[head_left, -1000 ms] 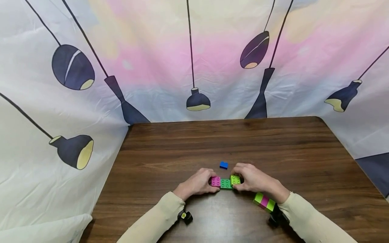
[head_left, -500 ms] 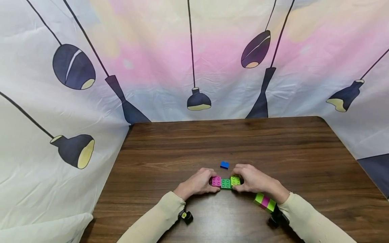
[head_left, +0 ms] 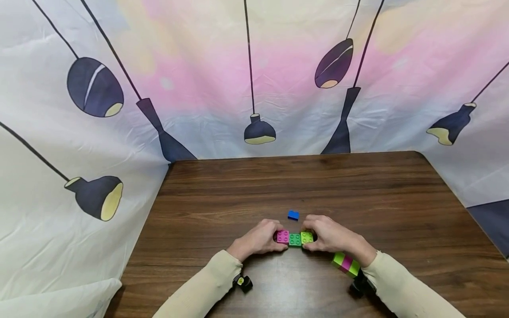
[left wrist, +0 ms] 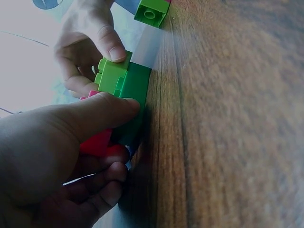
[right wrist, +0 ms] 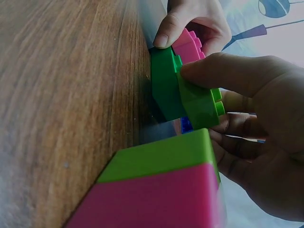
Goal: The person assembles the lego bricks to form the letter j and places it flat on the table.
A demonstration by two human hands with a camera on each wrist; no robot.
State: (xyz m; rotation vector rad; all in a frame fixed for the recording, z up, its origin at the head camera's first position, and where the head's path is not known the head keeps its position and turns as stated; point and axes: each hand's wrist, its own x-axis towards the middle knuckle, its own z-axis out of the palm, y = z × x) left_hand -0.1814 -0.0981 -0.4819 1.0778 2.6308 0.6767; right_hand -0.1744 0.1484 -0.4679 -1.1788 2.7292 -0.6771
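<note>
A long dark green toy brick (head_left: 295, 240) lies on the table, studs up. On its left end sits a pink brick (head_left: 282, 237), on its right end a lime brick (head_left: 307, 237), with green studs showing between them. My left hand (head_left: 260, 238) grips the left end; in the left wrist view its thumb lies along the dark green brick's side. Thumb and fingers of my right hand (head_left: 330, 234) pinch the lime brick, which sits on the green one in the right wrist view (right wrist: 202, 102).
A small blue brick (head_left: 293, 215) lies just beyond the hands. By the right wrist stands a lime and pink block stack (head_left: 346, 263). The wooden table (head_left: 222, 185) reaches back to a hanging printed cloth (head_left: 214, 88).
The lime brick has shifted slightly left and down, now in line with the green brick. My right hand moved with it; the left hand stays in place.
</note>
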